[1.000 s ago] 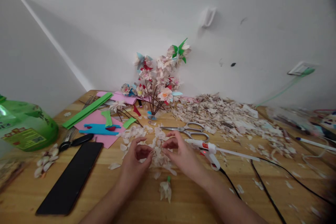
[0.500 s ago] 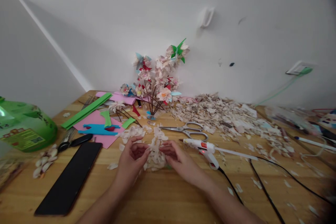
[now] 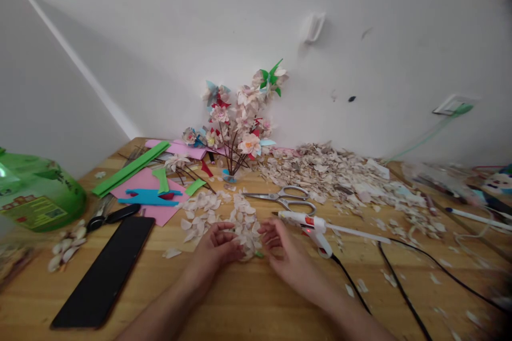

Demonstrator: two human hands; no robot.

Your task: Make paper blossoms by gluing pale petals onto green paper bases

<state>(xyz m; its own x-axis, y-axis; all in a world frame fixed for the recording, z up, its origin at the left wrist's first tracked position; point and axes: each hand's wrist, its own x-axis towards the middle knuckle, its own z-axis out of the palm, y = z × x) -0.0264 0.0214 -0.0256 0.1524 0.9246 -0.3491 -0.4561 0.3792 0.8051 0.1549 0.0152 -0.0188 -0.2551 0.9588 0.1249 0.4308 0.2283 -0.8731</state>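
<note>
A loose pile of pale, papery, petal-like flakes (image 3: 246,218) lies on the wooden table between my hands. My left hand (image 3: 218,245) rests at the pile's left edge, fingers curved and apart, thumb near the flakes; nothing distinct shows in its grasp. On the other side, my right hand (image 3: 284,250) is half curled with its fingers apart, close to the pile. More flakes (image 3: 203,210) spread beyond my left hand. Just past my right hand lie a white hot glue gun (image 3: 310,226) with a glue stick in its back and metal scissors (image 3: 286,198).
Handmade flowers (image 3: 244,117) stand against the wall, beside a large heap of dry flakes (image 3: 320,165). At left are coloured paper (image 3: 150,176), a black phone (image 3: 106,272), pale clove-like pieces (image 3: 66,248) and a green bottle (image 3: 40,192). Black cable (image 3: 356,282) crosses the right side.
Both hands have shifted slightly right and a little nearer to me. More of the pile and the flakes to its left now show. The other things lie as before.
</note>
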